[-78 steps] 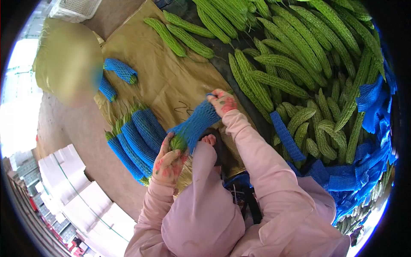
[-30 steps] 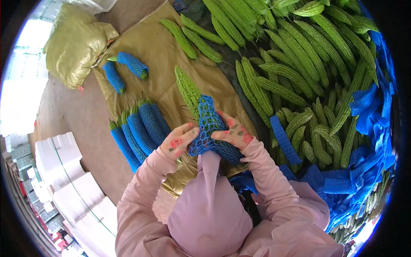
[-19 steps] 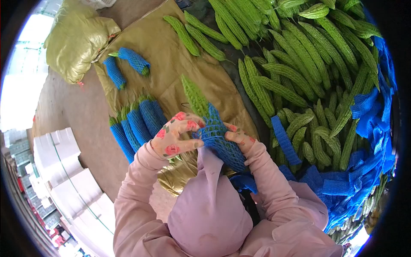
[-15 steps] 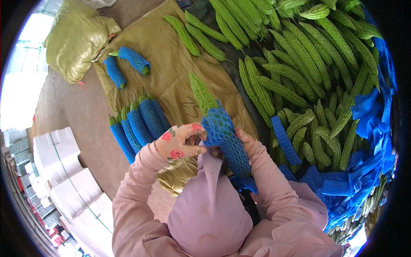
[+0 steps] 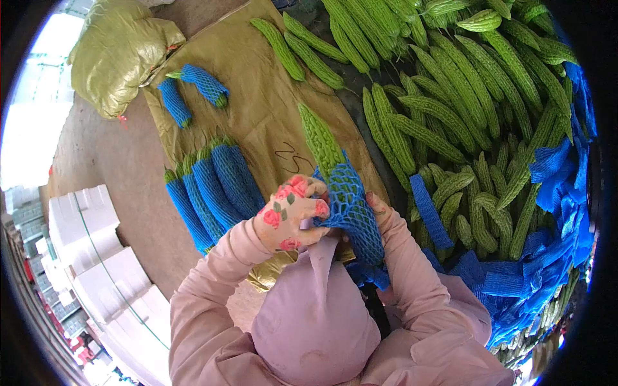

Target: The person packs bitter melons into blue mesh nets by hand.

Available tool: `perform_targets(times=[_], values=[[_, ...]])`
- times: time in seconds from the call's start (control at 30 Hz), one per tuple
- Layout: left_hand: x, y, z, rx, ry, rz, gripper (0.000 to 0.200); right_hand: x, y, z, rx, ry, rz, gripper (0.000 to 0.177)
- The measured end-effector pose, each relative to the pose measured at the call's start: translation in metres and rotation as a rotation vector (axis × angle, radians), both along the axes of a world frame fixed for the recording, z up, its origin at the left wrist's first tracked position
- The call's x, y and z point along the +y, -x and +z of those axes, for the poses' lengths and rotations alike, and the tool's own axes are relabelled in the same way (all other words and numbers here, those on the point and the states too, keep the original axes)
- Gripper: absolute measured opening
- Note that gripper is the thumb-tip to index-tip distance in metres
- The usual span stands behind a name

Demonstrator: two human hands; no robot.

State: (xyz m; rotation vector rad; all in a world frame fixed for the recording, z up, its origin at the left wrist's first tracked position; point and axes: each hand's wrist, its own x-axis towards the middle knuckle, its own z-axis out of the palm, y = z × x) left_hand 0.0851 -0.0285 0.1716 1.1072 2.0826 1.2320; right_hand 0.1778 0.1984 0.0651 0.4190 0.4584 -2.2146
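Note:
A green bitter melon stands upright before me, its lower part inside a blue foam net sleeve. My left hand, in a flower-print glove, pinches the sleeve's stretched left edge. My right hand is wrapped round the melon and its sleeve from the right, and most of its fingers are hidden behind them. The melon's tip pokes out bare above the net. To the left, several sleeved bitter melons lie side by side on a golden woven sack.
Many bare bitter melons are heaped at the right. Loose blue net sleeves pile up at the lower right. Two more sleeved melons lie farther up the sack. A stuffed golden bag and white foam boxes stand left.
My left hand has moved right and closed on the sleeve's edge, and the net there is pulled out wider. The melon has shifted slightly to the right with my right hand.

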Motion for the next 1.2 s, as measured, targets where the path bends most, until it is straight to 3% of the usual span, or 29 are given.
perform_targets(times=[0.03, 0.1, 0.17, 0.33, 0.4, 0.43, 0.5, 0.57, 0.63, 0.7, 0.77, 0.8, 0.87, 0.9, 0.93, 1.0, 1.07, 1.1, 1.13, 1.2], values=[[0.001, 0.003, 0.0, 0.181, -0.103, 0.006, 0.021, 0.0, -0.001, -0.008, -0.001, 0.001, 0.0, 0.088], [0.006, 0.004, -0.002, 0.186, -0.192, 0.026, 0.019, 0.001, -0.002, -0.025, 0.08, 0.201, 0.034, 0.09], [0.007, -0.001, 0.0, 0.073, -0.183, -0.08, 0.018, -0.008, -0.003, -0.028, 0.057, 0.126, -0.005, 0.092], [0.002, -0.001, 0.022, 0.188, 0.076, -0.205, 0.022, -0.011, 0.003, -0.014, 0.089, 0.079, -0.015, 0.097], [0.003, 0.002, 0.032, 0.237, 0.227, -0.165, 0.03, -0.009, 0.0, -0.007, 0.016, 0.09, -0.027, 0.098], [-0.001, 0.002, 0.028, 0.238, 0.227, -0.164, 0.03, -0.007, -0.002, -0.003, 0.016, 0.09, -0.026, 0.098], [-0.011, 0.003, 0.014, 0.411, 0.228, 0.053, 0.039, -0.002, -0.005, 0.005, -0.007, 0.206, 0.111, 0.102], [-0.014, 0.008, 0.009, 0.395, 0.184, 0.087, 0.04, -0.01, -0.002, 0.017, 0.028, 0.207, 0.083, 0.101], [-0.018, 0.011, -0.004, 0.295, 0.173, -0.016, 0.035, -0.01, -0.001, 0.022, 0.069, 0.258, 0.117, 0.094], [-0.02, 0.009, -0.011, 0.16, 0.097, 0.037, 0.025, -0.008, -0.006, 0.003, 0.078, 0.172, 0.106, 0.088], [-0.021, 0.009, -0.018, -0.084, -0.302, 0.354, 0.02, -0.008, -0.003, 0.005, 0.089, 0.08, 0.088, 0.082], [-0.02, 0.003, -0.022, -0.418, -0.476, 0.548, 0.016, -0.008, 0.002, 0.008, 0.15, -0.067, 0.075, 0.081], [-0.019, 0.003, -0.042, -0.471, -0.583, 0.874, 0.03, -0.01, 0.017, 0.01, 0.247, -0.304, 0.064, 0.071], [-0.013, 0.002, -0.057, -0.518, -0.669, 1.013, 0.038, -0.011, 0.025, 0.013, 0.251, -0.305, 0.067, 0.071], [-0.008, -0.003, -0.069, -0.512, -0.672, 1.018, 0.038, -0.014, 0.035, 0.026, 0.348, -0.504, 0.032, 0.065], [0.003, -0.016, -0.086, -0.915, -0.64, 0.795, 0.062, -0.019, 0.052, 0.042, 0.59, -0.874, 0.032, 0.063], [0.019, -0.027, -0.085, -1.218, -0.775, 0.551, 0.071, -0.03, 0.055, 0.051, 0.717, -0.956, -0.004, 0.066], [0.025, -0.026, -0.083, -1.208, -0.782, 0.563, 0.071, -0.035, 0.057, 0.055, 0.841, -1.038, -0.049, 0.068], [0.029, -0.023, -0.075, -1.263, -0.887, 0.575, 0.07, -0.036, 0.061, 0.059, 1.08, -1.288, 0.042, 0.072], [0.023, -0.013, -0.083, -1.28, -1.004, 0.731, 0.064, -0.045, 0.064, 0.075, 1.164, -1.297, -0.064, 0.071]])
